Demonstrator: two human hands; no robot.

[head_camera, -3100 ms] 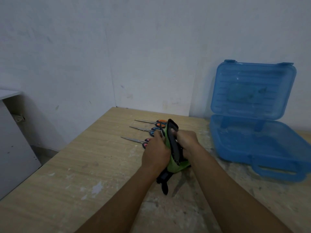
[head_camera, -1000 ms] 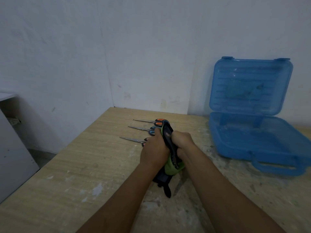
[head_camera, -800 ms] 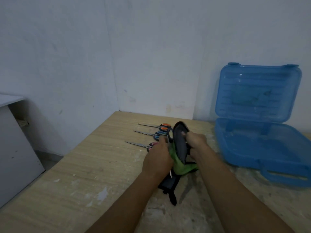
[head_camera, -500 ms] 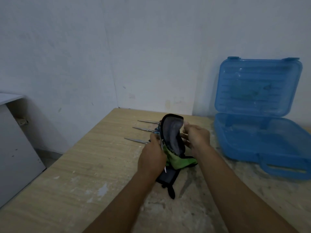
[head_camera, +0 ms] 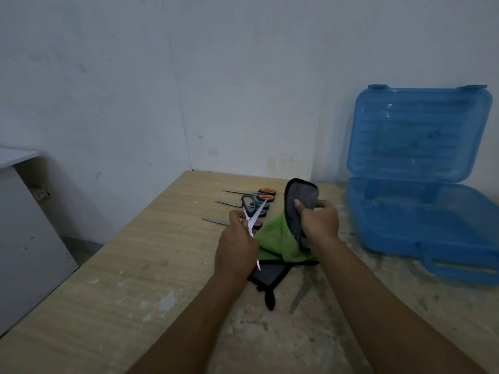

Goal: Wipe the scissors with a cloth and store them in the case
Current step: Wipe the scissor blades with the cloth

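Observation:
My left hand (head_camera: pixel 237 249) grips a pair of scissors (head_camera: pixel 250 214) by the blades, grey handles up, silver blade tips showing above and below the fist. My right hand (head_camera: pixel 320 224) pinches the green and dark grey cloth (head_camera: pixel 280 238), holding its grey side up; the lower end of the cloth lies on the table. The scissors are now apart from the cloth, just left of it. Three more scissors (head_camera: pixel 243 203) lie in a row on the table behind my left hand, blades pointing left. The blue plastic case (head_camera: pixel 421 211) stands open at the right with its lid upright.
The wooden table (head_camera: pixel 135 265) is scuffed with pale paint marks and meets the white wall at the back. A white cabinet (head_camera: pixel 24 225) stands off the table's left edge. The case handle (head_camera: pixel 459 268) faces me.
The scissors, wrapped inside the cloth between both hands a second ago, have come out to the left in my left hand. My right hand has lifted the cloth's grey end away.

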